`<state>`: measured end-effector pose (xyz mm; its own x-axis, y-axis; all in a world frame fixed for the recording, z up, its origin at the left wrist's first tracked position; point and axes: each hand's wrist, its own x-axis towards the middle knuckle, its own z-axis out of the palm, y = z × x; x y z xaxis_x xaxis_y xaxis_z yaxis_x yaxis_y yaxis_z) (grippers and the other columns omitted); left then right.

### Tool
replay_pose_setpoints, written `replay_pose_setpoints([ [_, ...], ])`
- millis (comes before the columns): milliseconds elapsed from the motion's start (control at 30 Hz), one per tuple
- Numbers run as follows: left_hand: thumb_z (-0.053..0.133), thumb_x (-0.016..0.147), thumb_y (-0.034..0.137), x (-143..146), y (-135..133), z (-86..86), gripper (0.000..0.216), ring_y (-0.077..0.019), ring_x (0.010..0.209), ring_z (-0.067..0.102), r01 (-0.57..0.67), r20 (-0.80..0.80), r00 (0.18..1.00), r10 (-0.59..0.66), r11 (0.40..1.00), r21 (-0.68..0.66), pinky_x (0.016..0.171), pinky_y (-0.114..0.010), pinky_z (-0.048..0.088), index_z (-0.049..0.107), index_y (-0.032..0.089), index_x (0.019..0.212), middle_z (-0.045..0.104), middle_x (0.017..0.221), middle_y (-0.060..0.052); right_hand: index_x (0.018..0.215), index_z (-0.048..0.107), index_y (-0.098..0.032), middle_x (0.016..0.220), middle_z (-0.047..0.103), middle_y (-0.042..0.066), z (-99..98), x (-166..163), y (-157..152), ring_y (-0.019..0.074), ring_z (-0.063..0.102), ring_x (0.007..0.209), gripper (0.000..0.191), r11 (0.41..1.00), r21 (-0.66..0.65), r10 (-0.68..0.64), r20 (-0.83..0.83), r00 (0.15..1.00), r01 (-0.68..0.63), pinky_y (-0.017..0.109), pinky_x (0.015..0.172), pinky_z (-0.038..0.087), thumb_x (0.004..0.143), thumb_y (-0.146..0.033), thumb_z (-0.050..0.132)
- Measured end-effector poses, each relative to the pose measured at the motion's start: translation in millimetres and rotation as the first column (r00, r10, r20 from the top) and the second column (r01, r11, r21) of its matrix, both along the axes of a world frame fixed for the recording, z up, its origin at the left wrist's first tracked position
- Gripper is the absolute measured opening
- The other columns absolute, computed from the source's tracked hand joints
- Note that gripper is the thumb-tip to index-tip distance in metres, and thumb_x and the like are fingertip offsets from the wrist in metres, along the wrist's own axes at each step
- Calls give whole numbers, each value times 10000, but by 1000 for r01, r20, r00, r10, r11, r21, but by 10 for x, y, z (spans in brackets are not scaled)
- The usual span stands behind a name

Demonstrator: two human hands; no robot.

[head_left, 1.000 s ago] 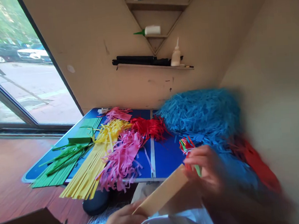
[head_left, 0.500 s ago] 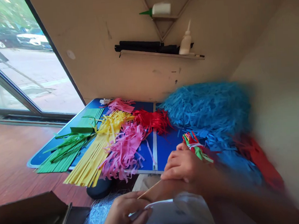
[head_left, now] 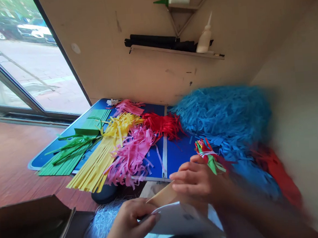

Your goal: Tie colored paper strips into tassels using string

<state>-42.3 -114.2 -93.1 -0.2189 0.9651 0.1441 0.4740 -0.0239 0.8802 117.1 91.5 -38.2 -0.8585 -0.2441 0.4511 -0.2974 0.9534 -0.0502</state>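
My left hand (head_left: 135, 216) pinches the left edge of a bent sheet (head_left: 179, 219), stiff paper or card, white on its near face and tan on the side facing away. My right hand (head_left: 197, 183) lies over the sheet's far part, fingers bent across the tan side and thumb hidden beneath. Just beyond the right fingers, a small bundle of multicoloured paper strips (head_left: 206, 150), bound with a white tie, sits on the blue table (head_left: 175, 157).
Pink (head_left: 134, 153), yellow (head_left: 96, 163), green (head_left: 69, 154) and red fringed paper (head_left: 163, 124) spreads leftward. A large blue fringe heap (head_left: 224, 114) stands at the right. An open cardboard box (head_left: 27, 226) is at lower left. Glue bottles (head_left: 204, 39) rest on wall shelves.
The view has tilted slightly. More of the sheet's tan side shows between my hands, and my right fingers are raised and a little more apart. My left hand keeps its pinch.
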Motion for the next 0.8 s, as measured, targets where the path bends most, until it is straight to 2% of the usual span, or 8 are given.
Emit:
replay_pose_setpoints([
  [100,565,915,348,5,6,2,339,-101,578,604,17,-6,1000,-16,1000,4,555,-166,415,710,153,678,675,627,-22,973,657,-202,1012,738,14,-89,-83,-1,145,629,876,95,983,-180,-31,-23,999,26,352,817,310,945,-233,572],
  [167,552,921,351,13,8,21,365,-92,555,580,40,-13,999,-40,999,6,538,-167,394,697,146,656,649,601,-18,1062,649,-185,991,723,35,-123,-132,2,151,624,869,171,966,-253,-50,22,999,54,346,799,319,924,-272,599],
  [233,547,925,352,22,9,39,364,-91,557,578,51,-17,999,-51,999,0,539,-168,387,700,145,666,643,603,-18,1083,662,-194,988,714,37,-128,-162,7,158,614,874,202,967,-249,-38,101,994,62,347,795,318,908,-285,623],
  [367,557,921,349,35,0,32,341,-94,586,596,47,6,999,-47,999,-23,559,-167,393,710,155,687,660,630,-20,914,699,-212,884,710,8,-98,-159,11,145,591,815,83,967,-250,-3,149,989,41,347,780,309,902,-259,632],
  [467,569,913,355,45,-14,3,320,-100,608,609,47,38,998,-46,998,-39,580,-172,405,716,165,701,678,655,-24,1053,687,-208,927,697,28,-93,-132,1,154,589,846,178,967,-236,-47,188,981,92,347,783,312,897,-276,633],
  [533,575,910,352,53,-21,-14,304,-104,623,620,52,50,998,-50,998,-47,597,-175,414,723,170,717,691,675,-27,1072,686,-207,926,685,29,-101,-120,-5,155,586,843,198,968,-228,-57,209,976,105,345,776,311,891,-262,630],
  [633,580,907,333,61,-22,-24,289,-103,629,628,53,52,997,-50,998,-47,601,-173,416,725,172,716,696,677,-27,935,713,-220,865,684,9,-123,-116,-7,138,576,791,102,966,-245,-42,167,985,82,345,762,299,901,-243,619],
  [800,562,917,317,63,-13,-25,296,-103,638,626,79,77,994,-75,995,-55,607,-174,420,716,168,713,698,688,-28,845,703,-221,834,694,7,-148,-100,-3,142,574,781,97,959,-273,-49,108,993,77,352,765,297,900,-252,629],
])
